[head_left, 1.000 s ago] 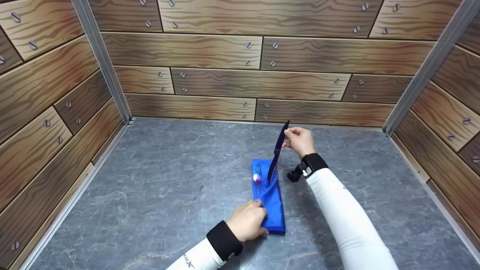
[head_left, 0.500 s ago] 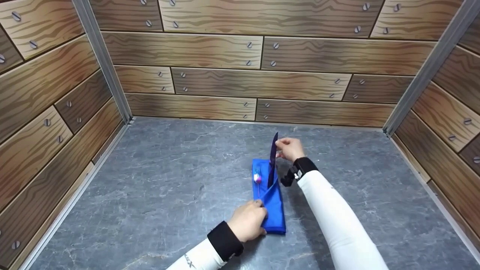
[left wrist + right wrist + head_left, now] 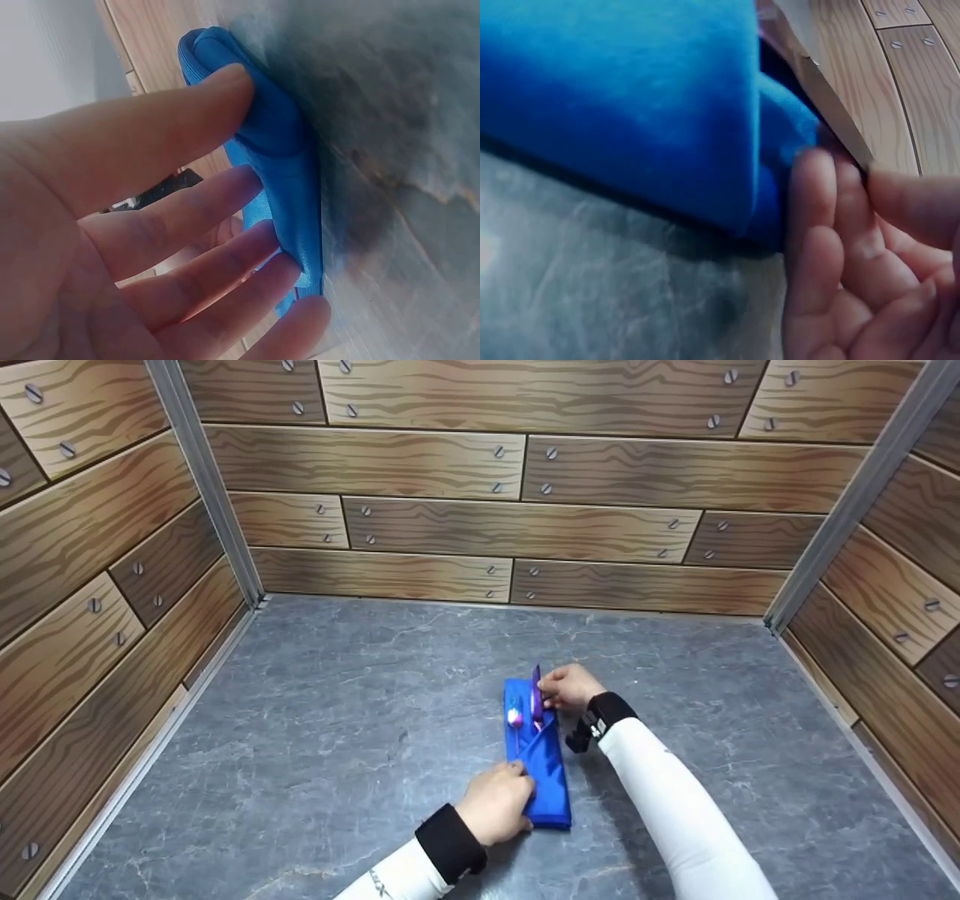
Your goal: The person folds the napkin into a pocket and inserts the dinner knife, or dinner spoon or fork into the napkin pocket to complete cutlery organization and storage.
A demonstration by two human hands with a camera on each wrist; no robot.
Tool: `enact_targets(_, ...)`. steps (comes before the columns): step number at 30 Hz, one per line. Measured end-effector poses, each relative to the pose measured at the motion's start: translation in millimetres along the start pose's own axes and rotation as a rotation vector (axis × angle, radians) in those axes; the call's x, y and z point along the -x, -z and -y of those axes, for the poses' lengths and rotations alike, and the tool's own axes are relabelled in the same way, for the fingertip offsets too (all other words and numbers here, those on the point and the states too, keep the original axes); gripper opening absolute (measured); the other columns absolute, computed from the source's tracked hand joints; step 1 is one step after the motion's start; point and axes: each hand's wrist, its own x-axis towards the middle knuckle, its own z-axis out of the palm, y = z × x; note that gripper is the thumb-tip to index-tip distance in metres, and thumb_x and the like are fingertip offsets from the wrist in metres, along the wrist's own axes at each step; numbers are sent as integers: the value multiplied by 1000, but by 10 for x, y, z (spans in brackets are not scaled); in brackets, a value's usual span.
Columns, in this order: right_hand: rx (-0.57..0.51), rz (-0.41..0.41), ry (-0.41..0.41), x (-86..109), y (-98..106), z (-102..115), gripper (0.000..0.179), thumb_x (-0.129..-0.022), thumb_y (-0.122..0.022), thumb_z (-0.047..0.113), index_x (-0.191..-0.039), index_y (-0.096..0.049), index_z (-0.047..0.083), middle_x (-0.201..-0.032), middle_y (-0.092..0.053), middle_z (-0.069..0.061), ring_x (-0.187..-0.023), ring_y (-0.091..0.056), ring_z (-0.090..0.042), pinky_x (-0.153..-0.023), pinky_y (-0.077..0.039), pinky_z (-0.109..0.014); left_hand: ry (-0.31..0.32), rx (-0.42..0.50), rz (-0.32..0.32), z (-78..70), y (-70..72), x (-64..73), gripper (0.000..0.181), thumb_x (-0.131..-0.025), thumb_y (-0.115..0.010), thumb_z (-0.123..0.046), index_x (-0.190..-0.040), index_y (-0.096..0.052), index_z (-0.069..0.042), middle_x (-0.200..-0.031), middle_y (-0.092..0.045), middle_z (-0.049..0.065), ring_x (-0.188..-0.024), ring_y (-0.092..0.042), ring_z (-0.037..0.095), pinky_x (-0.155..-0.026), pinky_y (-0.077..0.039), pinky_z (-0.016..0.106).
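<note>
A folded blue cloth napkin (image 3: 551, 791) lies lengthwise on the grey surface, a diagonal fold across it forming a pocket. From the pocket's left part sticks out a shiny rainbow-coloured piece of cutlery (image 3: 514, 715); whether spoon or fork I cannot tell. My right hand (image 3: 571, 688) pinches a purple table knife (image 3: 536, 695) between thumb and fingers at the napkin's far end. The knife's lower part is hidden in the fold. My left hand (image 3: 496, 801) rests on the napkin's near left edge; in the left wrist view its spread fingers (image 3: 225, 274) and thumb touch the cloth (image 3: 289, 180).
Wood-patterned walls (image 3: 427, 525) with printed screws enclose the grey marbled surface (image 3: 360, 720) at the back and both sides. Metal corner posts (image 3: 214, 502) stand at the back. Each wrist wears a black band (image 3: 450, 844).
My right hand has moved down and left, and the knife has slid deeper into the napkin's fold, with less of it showing. The lifted fold has flattened. My left hand stays in place.
</note>
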Motion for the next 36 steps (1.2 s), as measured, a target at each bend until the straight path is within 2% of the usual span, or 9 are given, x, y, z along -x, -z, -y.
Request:
enact_targets(4,41,46,-1,31,16,-42,15,-114,-66,1,-107,-78,-6,-76,-63,10,-65,-55,-1,-61,-44,-12,5,0,3,-7,20,-2,47,-80,-108,-47,-109,-86,-18,-112,-76,-1,-101,-73,19,-81,-66,33)
enact_targets(8,144,67,-3,52,53,-68,21,-111,-71,3,-92,-78,7,-75,-55,12,-65,-47,-2,-62,-39,-15,11,3,3,-11,35,-7,44,-80,-108,-46,-107,-85,-20,-112,-76,-1,-101,-73,18,-79,-66,34)
enact_targets(14,205,118,-65,90,92,-109,22,-110,-75,9,-89,-79,14,-67,-48,14,-59,-42,-1,-56,-33,-15,16,11,-10,-10,19,2,41,-80,-107,-46,-104,-84,-23,-111,-76,-2,-100,-74,18,-75,-65,34)
enact_targets(19,228,143,-68,125,87,-114,29,-109,-77,11,-81,-74,21,-66,-49,15,-58,-40,-1,-55,-32,-15,18,21,-19,-10,15,10,40,-80,-107,-46,-102,-84,-23,-110,-77,-1,-100,-74,18,-73,-65,35)
enact_targets(25,262,154,-52,157,77,-81,30,-106,-78,9,-80,-70,21,-64,-48,15,-55,-40,0,-54,-32,-14,21,18,-18,-19,11,7,40,-79,-107,-46,-104,-84,-24,-110,-76,-2,-100,-74,18,-72,-64,36)
enact_targets(31,268,129,-21,201,49,-65,25,-104,-80,5,-83,-72,15,-71,-57,12,-60,-50,-1,-59,-40,-13,24,11,-7,-26,41,4,40,-80,-107,-46,-105,-84,-24,-112,-76,-2,-102,-74,18,-71,-64,37)
enact_targets(36,249,94,-30,231,2,-76,25,-104,-80,2,-82,-72,11,-73,-60,10,-58,-55,-1,-58,-46,-12,33,13,9,-35,59,7,40,-81,-107,-47,-106,-84,-24,-113,-76,-2,-102,-74,18,-71,-64,38)
